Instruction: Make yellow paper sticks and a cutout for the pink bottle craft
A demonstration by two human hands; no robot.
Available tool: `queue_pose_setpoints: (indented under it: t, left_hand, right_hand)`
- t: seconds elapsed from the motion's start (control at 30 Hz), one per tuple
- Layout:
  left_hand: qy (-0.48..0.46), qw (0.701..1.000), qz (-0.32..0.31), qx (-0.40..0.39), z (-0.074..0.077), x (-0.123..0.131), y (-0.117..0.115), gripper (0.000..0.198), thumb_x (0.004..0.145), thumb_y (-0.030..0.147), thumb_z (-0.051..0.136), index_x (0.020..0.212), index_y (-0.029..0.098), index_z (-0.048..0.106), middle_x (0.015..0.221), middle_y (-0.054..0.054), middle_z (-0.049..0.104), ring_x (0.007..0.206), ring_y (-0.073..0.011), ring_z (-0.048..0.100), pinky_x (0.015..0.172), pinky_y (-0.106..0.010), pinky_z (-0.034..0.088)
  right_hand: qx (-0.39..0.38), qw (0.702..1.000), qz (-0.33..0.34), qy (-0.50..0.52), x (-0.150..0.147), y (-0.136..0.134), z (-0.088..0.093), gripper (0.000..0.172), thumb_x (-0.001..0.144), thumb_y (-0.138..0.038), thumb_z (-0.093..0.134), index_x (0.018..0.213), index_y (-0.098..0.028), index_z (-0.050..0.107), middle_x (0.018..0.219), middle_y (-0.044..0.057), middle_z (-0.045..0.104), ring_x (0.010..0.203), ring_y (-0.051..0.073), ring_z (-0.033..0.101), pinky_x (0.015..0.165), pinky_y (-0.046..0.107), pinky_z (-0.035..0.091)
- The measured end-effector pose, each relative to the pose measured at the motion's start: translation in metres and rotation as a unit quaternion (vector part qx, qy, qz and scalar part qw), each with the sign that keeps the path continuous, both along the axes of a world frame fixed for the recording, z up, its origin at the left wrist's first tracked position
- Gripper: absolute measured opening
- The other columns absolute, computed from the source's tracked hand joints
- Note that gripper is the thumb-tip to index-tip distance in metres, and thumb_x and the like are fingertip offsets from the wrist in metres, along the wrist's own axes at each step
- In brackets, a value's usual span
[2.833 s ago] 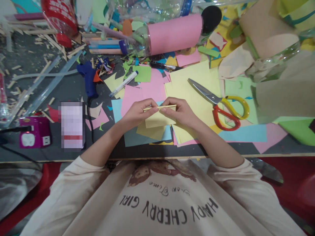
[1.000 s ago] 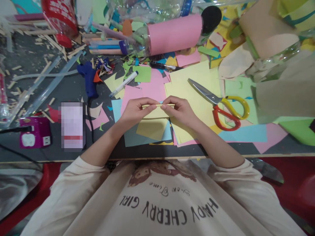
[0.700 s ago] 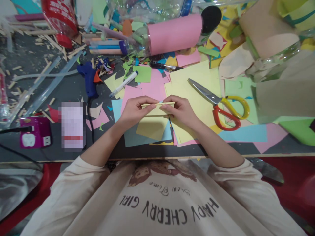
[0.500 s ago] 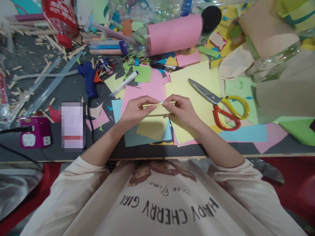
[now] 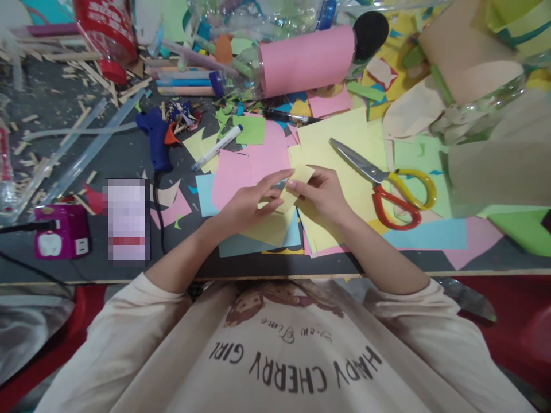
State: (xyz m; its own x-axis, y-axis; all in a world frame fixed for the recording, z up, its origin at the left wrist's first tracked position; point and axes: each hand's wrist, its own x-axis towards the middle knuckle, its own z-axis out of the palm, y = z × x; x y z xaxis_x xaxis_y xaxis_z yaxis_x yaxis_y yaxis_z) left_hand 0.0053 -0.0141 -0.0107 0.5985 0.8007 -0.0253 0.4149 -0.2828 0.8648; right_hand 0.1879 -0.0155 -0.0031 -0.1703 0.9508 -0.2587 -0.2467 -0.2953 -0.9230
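Note:
A small folded yellow paper (image 5: pixel 297 178) is pinched at its right end by my right hand (image 5: pixel 322 195), which is closed on it and holds it tilted just above the table. My left hand (image 5: pixel 245 203) lies beside it with fingers stretched out; the index finger reaches along the paper's upper edge and the thumb rests under it. Beneath both hands lie a loose yellow sheet (image 5: pixel 271 229), a light blue sheet (image 5: pixel 241 246) and pink sheets (image 5: pixel 249 166).
Scissors with yellow and red handles (image 5: pixel 387 183) lie to the right on a yellow sheet. A blue glue gun (image 5: pixel 155 135), a white marker (image 5: pixel 216 147) and a purple power socket (image 5: pixel 62 232) sit to the left. A pink-wrapped bottle (image 5: pixel 307 60) lies at the back. The table edge (image 5: pixel 275 272) runs close to my body.
The paper was held level by both hands pinching its ends. Now my left hand has let go and stretched its fingers out, and my right hand has turned the paper to a slant.

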Motion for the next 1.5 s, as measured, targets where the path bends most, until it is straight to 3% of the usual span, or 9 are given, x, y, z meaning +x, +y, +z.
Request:
queue_pose_setpoints:
  t: [0.1,0.17,0.27,0.33,0.43,0.87,1.13,1.27,1.5]
  left_hand:
    - [-0.011,0.996,-0.037,0.078,-0.007,-0.002,0.0,0.055,0.095,0.04,0.047,0.147,0.027,0.033,0.083,0.002,0.068,0.075,-0.0111,0.064,0.073,-0.022,0.05]
    - [-0.014,0.991,-0.031,0.131,-0.01,-0.002,0.003,0.06,0.093,0.046,0.05,0.148,0.026,0.033,0.084,0.0,0.066,0.075,-0.0134,0.062,0.073,-0.026,0.051]
    - [-0.019,0.98,-0.019,0.196,-0.012,-0.003,0.008,0.082,0.083,0.061,0.06,0.149,0.026,0.028,0.12,-0.011,0.062,0.109,-0.0247,0.06,0.09,-0.039,0.052]
    - [-0.021,0.975,-0.036,0.217,-0.013,-0.003,0.011,0.095,0.077,0.068,0.061,0.152,0.028,0.019,0.143,-0.015,0.046,0.132,-0.0328,0.046,0.103,-0.048,0.045]
    - [-0.021,0.975,-0.07,0.211,-0.015,-0.002,0.012,0.102,0.078,0.069,0.06,0.154,0.031,0.003,0.154,-0.015,0.032,0.142,-0.0355,0.034,0.111,-0.055,0.036]
    - [-0.039,0.983,-0.064,0.168,-0.012,-0.004,0.008,0.105,0.076,0.058,0.069,0.154,0.03,0.004,0.154,-0.015,0.033,0.143,-0.0333,0.035,0.112,-0.051,0.041]
    - [-0.019,0.982,-0.033,0.185,-0.009,-0.004,0.009,0.103,0.071,0.051,0.075,0.151,0.029,0.014,0.148,-0.015,0.041,0.137,-0.0327,0.042,0.11,-0.052,0.042]
    - [-0.009,0.979,-0.026,0.2,-0.009,-0.005,0.01,0.1,0.07,0.054,0.075,0.149,0.025,0.02,0.146,-0.017,0.044,0.136,-0.0334,0.044,0.109,-0.051,0.042]
    - [-0.002,0.972,-0.02,0.234,-0.016,-0.006,0.013,0.097,0.077,0.057,0.068,0.151,0.026,0.014,0.148,-0.017,0.041,0.137,-0.0335,0.042,0.109,-0.051,0.039]
  right_hand:
    - [0.025,0.999,0.024,-0.003,-0.001,-0.001,-0.003,0.035,0.066,-0.049,0.08,0.066,-0.017,0.065,0.052,-0.007,0.05,0.049,0.006,0.041,0.047,0.022,0.035]
    - [0.027,0.999,0.029,-0.012,-0.001,-0.001,-0.005,0.033,0.07,-0.048,0.078,0.071,-0.017,0.067,0.055,-0.006,0.053,0.05,0.006,0.043,0.047,0.022,0.034]
    - [0.006,1.0,0.026,-0.008,0.001,-0.001,-0.008,0.033,0.07,-0.049,0.078,0.075,-0.017,0.068,0.059,-0.005,0.057,0.051,0.007,0.045,0.048,0.022,0.035]
    - [-0.012,1.0,0.028,0.002,0.002,-0.001,-0.01,0.035,0.068,-0.05,0.079,0.076,-0.018,0.069,0.061,-0.004,0.059,0.052,0.007,0.046,0.049,0.023,0.036]
    - [-0.027,0.999,0.029,0.019,0.0,-0.003,-0.011,0.038,0.066,-0.051,0.08,0.081,-0.018,0.07,0.063,-0.004,0.06,0.053,0.008,0.047,0.051,0.024,0.039]
    - [-0.05,0.996,0.063,0.045,-0.002,-0.002,-0.005,0.041,0.063,-0.05,0.082,0.077,-0.016,0.065,0.069,-0.003,0.063,0.057,0.008,0.052,0.052,0.022,0.042]
    - [-0.013,0.996,0.091,-0.001,-0.003,-0.004,-0.002,0.042,0.072,-0.056,0.074,0.064,-0.018,0.057,0.047,-0.008,0.047,0.039,0.004,0.041,0.039,0.02,0.031]
    - [0.004,0.996,0.089,-0.027,-0.003,-0.003,-0.001,0.042,0.07,-0.056,0.075,0.065,-0.018,0.057,0.049,-0.008,0.045,0.041,0.004,0.038,0.04,0.02,0.03]
    - [0.033,0.993,0.098,-0.048,-0.005,-0.003,-0.004,0.041,0.062,-0.051,0.081,0.07,-0.017,0.061,0.059,-0.006,0.047,0.054,0.006,0.04,0.05,0.023,0.036]
